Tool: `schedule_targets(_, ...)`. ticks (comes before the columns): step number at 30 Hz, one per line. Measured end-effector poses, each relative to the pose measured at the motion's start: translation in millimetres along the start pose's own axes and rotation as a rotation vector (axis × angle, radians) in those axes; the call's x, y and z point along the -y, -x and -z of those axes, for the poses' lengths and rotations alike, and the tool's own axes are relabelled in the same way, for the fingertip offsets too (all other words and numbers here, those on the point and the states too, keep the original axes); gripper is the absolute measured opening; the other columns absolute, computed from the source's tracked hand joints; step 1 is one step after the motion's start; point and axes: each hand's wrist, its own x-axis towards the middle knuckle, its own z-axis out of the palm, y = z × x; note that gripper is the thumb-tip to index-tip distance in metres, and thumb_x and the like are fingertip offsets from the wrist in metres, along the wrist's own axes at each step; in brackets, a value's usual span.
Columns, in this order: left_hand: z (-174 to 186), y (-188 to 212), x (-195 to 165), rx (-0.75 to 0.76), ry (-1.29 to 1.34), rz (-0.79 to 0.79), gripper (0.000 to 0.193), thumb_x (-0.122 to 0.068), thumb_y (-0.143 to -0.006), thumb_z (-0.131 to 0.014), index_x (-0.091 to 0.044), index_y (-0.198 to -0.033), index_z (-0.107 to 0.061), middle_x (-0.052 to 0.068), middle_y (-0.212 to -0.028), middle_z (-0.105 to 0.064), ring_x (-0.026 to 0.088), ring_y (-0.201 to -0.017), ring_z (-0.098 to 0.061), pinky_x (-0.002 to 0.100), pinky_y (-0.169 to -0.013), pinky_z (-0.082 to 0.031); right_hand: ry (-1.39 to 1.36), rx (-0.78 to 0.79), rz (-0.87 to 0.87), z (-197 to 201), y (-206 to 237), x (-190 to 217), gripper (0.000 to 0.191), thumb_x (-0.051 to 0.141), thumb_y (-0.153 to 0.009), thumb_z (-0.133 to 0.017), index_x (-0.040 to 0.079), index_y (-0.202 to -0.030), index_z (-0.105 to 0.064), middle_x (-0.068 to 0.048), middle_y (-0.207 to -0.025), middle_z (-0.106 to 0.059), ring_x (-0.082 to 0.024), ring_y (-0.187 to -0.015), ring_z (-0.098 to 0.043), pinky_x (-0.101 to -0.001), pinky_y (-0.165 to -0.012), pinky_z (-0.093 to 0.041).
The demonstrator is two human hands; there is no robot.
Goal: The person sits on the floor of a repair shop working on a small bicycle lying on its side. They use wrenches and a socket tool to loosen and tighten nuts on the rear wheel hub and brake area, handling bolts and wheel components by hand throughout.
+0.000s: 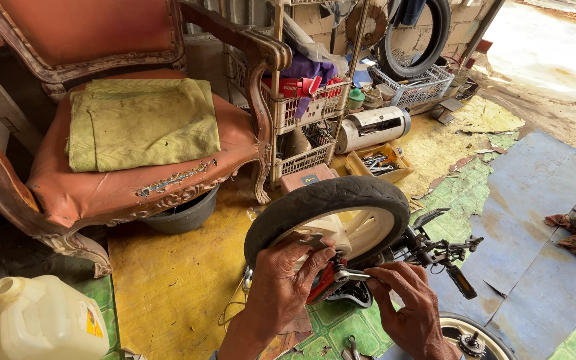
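A small upturned bicycle lies on the floor, its black-tyred wheel [328,200] with a cream rim pointing up. My left hand [281,287] wraps over the red frame part by the wheel hub. A metal spanner [349,274] sits on the axle nut, and my right hand [405,300] pinches its handle end. The black handlebar and brake lever [445,250] stick out to the right. A second wheel [471,337] shows at the bottom edge.
An old orange armchair [121,180] with a folded green cloth [141,123] stands at the left. A white plastic jug [45,320] is at bottom left. Wire baskets [305,110], a tool tray [375,163] and a tyre [415,37] crowd the back.
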Motion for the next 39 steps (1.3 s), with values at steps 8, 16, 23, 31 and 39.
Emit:
schedule_targets(8,-4,-2,2,-0.028,-0.060,-0.114,0.017,-0.009,-0.091,-0.077,-0.003,-0.107,-0.077,0.012,-0.101,-0.079,0.025,-0.092,-0.078,0.034,-0.082,-0.060,-0.017,-0.001,-0.017,-3,0,-2,0.019,0.007,-0.082,-0.077,0.009,-0.101,-0.076,-0.004,-0.092,-0.075,-0.022,-0.085,-0.068,-0.0354,-0.078,-0.052)
schedule_targets(16,-4,-1,4,-0.010,-0.059,-0.017,0.015,-0.011,-0.093,-0.074,-0.003,-0.106,-0.071,0.013,-0.094,-0.078,0.026,-0.083,-0.078,0.036,-0.073,-0.059,-0.019,0.018,-0.041,-3,1,-2,0.019,0.007,-0.082,-0.078,0.009,-0.101,-0.077,-0.004,-0.092,-0.076,-0.021,-0.084,-0.069,-0.0345,-0.076,-0.053)
schedule_targets(23,-8,-1,8,-0.031,-0.044,0.006,0.014,-0.011,-0.094,-0.073,-0.003,-0.105,-0.070,0.013,-0.091,-0.078,0.027,-0.079,-0.078,0.036,-0.070,-0.059,0.031,-0.026,-0.013,0,1,1,0.019,0.009,-0.081,-0.078,0.009,-0.100,-0.076,-0.004,-0.092,-0.075,-0.021,-0.084,-0.070,-0.0354,-0.078,-0.052)
schedule_targets(31,-9,1,10,-0.046,-0.055,0.021,0.012,-0.013,-0.094,-0.073,-0.003,-0.101,-0.071,0.014,-0.090,-0.078,0.028,-0.080,-0.078,0.037,-0.072,-0.058,-0.247,0.124,-0.157,-12,8,-10,0.009,0.008,-0.089,-0.070,0.004,-0.095,-0.075,-0.006,-0.082,-0.074,-0.016,-0.071,-0.072,-0.0325,-0.061,-0.057)
schedule_targets(39,-7,0,9,-0.027,-0.042,0.025,0.014,-0.014,-0.094,-0.073,-0.003,-0.102,-0.072,0.014,-0.091,-0.078,0.030,-0.083,-0.078,0.038,-0.074,-0.058,-0.259,0.231,-0.360,-26,23,-8,0.016,0.015,-0.095,-0.065,0.001,-0.095,-0.073,-0.008,-0.070,-0.067,-0.018,-0.061,-0.064,-0.0356,-0.059,-0.052)
